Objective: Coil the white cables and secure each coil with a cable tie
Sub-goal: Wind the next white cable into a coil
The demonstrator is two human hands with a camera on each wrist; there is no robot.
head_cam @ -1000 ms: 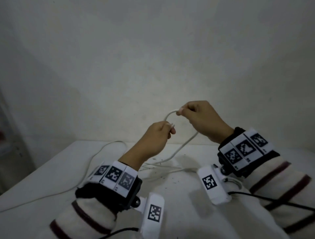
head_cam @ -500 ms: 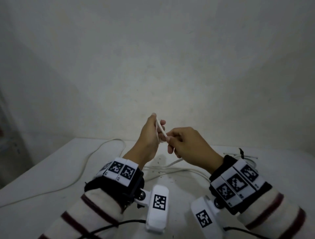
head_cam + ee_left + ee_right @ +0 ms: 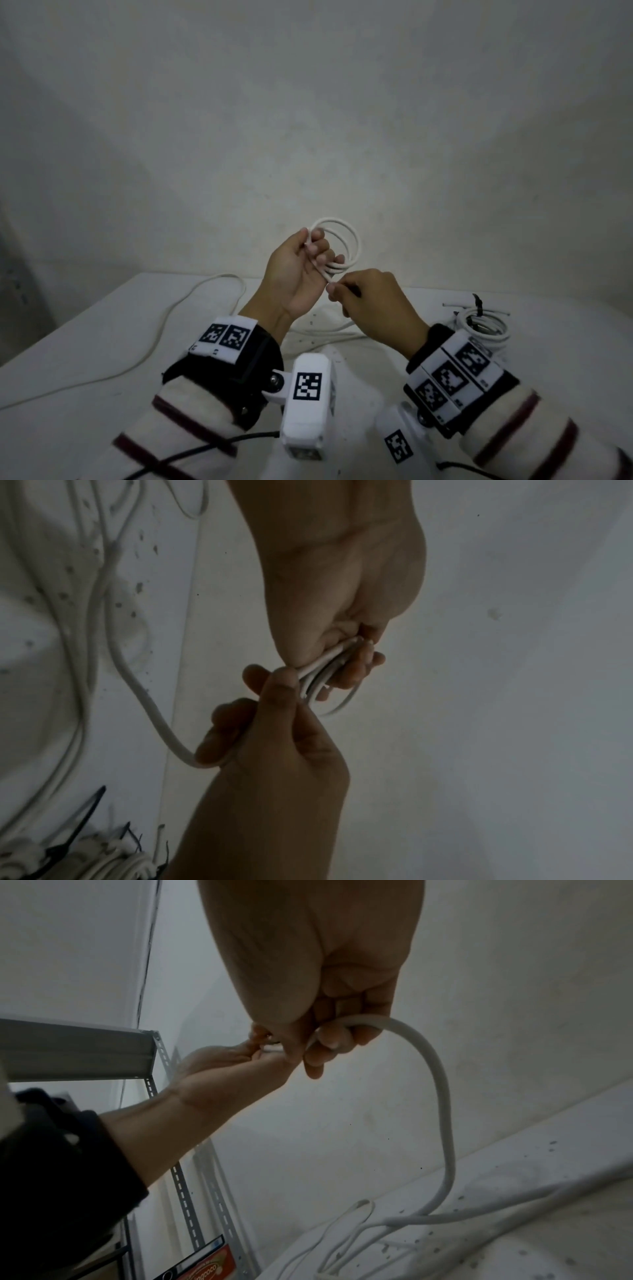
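Observation:
My left hand is raised above the white table and grips a small coil of white cable, a few loops showing above the fingers. In the left wrist view the loops are bunched in that hand's curled fingers. My right hand sits just below and right of the coil, pinching the cable's loose run where it leaves the loops. The right wrist view shows the cable passing through the right fingers and hanging down to the table. More white cable trails across the table's left side.
A coiled white cable bound with a black cable tie lies at the table's right. Black cable ties lie near more coils in the left wrist view. A grey metal rack stands left of the table. A plain wall rises behind.
My left hand has turned palm toward me and risen, and a few full loops now stand above its fingers. My right hand has dropped below the coil, still pinching the cable.

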